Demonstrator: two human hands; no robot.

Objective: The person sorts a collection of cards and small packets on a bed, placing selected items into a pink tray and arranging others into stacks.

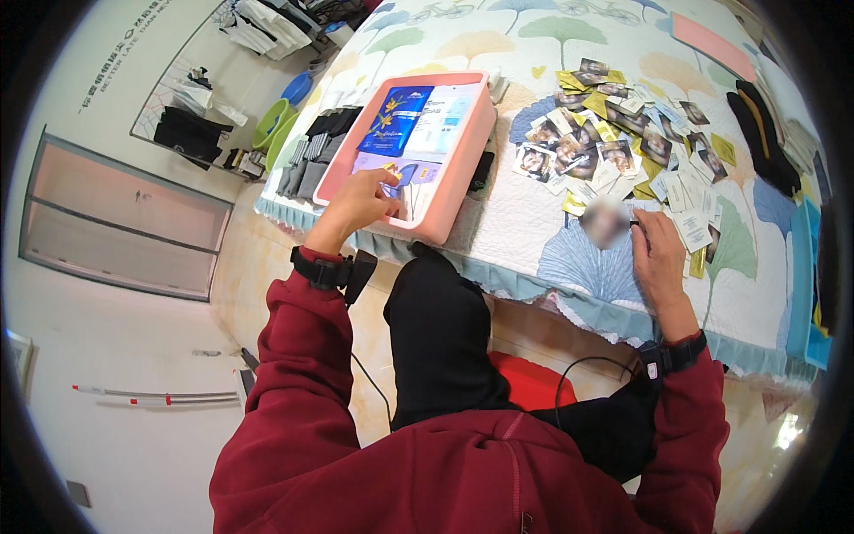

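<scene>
My left hand (363, 200) reaches over the near end of a pink plastic tray (460, 193), its fingers at small packets lying there. Beside it in the tray are a purple packet (427, 172), a blue sachet with yellow flowers (395, 120) and a white packet with writing (437, 127). My right hand (657, 250) is at the near edge of a heap of small sachets (617, 157), some gold, some white, some printed with pictures. Its thumb and forefinger are close together beside a blurred picture sachet (604, 223); whether they grip it is unclear.
The tray and heap rest on a bed with a leaf-patterned quilt (514, 233). Folded grey and black cloth items (313, 157) lie left of the tray. A pink lid (714, 47), black folded cloth (760, 140) and a blue bin (804, 287) are at the right. A red stool (534, 380) stands below.
</scene>
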